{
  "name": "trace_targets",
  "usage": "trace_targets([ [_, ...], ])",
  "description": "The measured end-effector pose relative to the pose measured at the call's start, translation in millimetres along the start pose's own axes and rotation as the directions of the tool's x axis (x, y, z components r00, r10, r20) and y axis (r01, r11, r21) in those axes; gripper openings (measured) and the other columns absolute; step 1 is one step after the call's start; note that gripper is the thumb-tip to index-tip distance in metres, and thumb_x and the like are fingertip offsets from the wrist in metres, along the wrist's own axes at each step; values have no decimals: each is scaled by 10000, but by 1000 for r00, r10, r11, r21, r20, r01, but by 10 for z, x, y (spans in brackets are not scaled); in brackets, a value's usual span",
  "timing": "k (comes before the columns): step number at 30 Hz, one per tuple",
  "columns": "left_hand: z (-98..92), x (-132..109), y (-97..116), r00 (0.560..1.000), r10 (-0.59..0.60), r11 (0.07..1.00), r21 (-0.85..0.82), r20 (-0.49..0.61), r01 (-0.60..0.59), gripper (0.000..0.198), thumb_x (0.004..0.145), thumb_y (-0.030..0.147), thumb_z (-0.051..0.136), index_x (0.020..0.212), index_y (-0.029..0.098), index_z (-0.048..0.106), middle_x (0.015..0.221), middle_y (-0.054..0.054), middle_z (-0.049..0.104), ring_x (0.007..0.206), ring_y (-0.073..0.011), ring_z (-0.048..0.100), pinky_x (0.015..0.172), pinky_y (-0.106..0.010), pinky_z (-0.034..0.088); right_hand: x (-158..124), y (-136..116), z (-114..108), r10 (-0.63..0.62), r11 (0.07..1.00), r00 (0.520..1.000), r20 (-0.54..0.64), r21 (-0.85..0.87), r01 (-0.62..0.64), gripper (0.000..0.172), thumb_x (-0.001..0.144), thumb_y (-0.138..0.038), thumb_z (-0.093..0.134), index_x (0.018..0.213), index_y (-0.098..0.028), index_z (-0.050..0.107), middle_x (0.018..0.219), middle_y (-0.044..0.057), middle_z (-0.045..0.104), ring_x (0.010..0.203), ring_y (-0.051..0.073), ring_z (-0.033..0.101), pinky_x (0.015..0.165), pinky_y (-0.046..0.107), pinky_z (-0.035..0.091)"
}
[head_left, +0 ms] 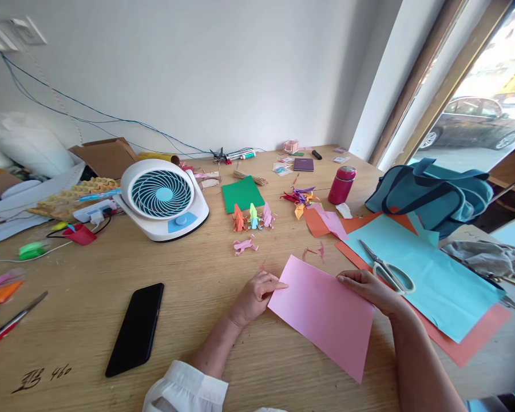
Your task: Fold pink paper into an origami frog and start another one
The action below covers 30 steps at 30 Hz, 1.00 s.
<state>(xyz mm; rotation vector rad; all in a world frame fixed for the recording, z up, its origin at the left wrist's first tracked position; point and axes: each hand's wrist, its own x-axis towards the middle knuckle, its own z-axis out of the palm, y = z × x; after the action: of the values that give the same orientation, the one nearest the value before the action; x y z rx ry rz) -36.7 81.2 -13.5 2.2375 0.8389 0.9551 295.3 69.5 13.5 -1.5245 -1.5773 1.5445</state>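
Observation:
A flat pink sheet of paper (324,317) is held tilted above the wooden table between both hands. At its left edge my left hand (257,294) pinches it, with the index finger lying along the top. My right hand (367,289) grips the upper right edge, thumb and fingers closed on it. Beyond the sheet lie a small pink folded paper figure (245,245) and some pink paper scraps (315,252). Behind these stand an orange figure (239,218), a green and blue one (253,216) and another pink one (268,216).
Scissors (386,268) lie on light blue paper (433,280) at right, near a teal bag (429,194). A red flask (342,185) stands behind. To the left are a black phone (136,329), a white fan (163,197) and red-handled scissors (12,323). Green paper (242,193) lies further back.

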Motion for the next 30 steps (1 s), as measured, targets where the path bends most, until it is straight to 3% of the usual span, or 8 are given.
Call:
trace_targets([
  [5,28,-23,-41,999,31,999,-21,-9,-31,247,915,172,588,1047,279,768,896,-74,711,873,-191,595,789,-304,482,-1,-16,0,-14,1000,1000,-25,-20,14,531,826,-692,549,801,-177,674,742,31,649,600,144,545,507,242,379],
  [9,4,-18,-58,996,51,998,-37,-72,-54,210,907,165,601,1018,239,763,880,-74,719,861,-191,590,783,-308,484,-35,-95,0,-48,999,997,-67,18,49,528,806,-670,592,1022,-204,717,882,64,713,747,206,638,599,273,471],
  [14,-58,-13,-44,981,12,1000,-7,-192,-13,163,894,185,626,1003,214,743,905,-72,709,891,-201,600,804,-326,483,-87,-231,28,-42,999,977,-208,-16,40,644,809,-673,585,1279,-233,616,899,82,728,843,272,670,611,307,509],
  [18,-72,-22,-33,963,-9,999,47,-269,22,163,879,162,633,994,216,736,902,-59,709,893,-206,608,800,-321,479,-51,-194,43,-81,996,963,-255,8,86,646,872,-670,496,1371,-262,536,969,85,722,962,285,664,743,347,541],
  [22,-60,-31,-32,948,-23,997,68,-317,47,224,866,88,608,1009,213,728,921,-56,701,898,-203,600,803,-317,475,28,-69,41,-98,982,961,-258,132,136,681,891,-655,489,1442,-259,442,917,59,696,865,236,656,784,353,533],
  [26,-54,-33,-31,939,-26,995,77,-342,55,293,842,16,580,1020,204,718,917,-53,697,890,-200,593,797,-317,471,96,26,42,-144,971,975,-167,167,172,804,820,-584,656,1487,-257,348,745,-12,596,719,183,586,669,307,491],
  [30,-51,-18,-26,949,-2,997,73,-315,26,254,838,63,638,1036,205,712,924,-52,705,884,-198,600,786,-313,476,152,117,29,-178,967,970,-168,153,204,739,865,-537,625,1482,-259,328,683,-58,455,621,135,458,570,259,383],
])
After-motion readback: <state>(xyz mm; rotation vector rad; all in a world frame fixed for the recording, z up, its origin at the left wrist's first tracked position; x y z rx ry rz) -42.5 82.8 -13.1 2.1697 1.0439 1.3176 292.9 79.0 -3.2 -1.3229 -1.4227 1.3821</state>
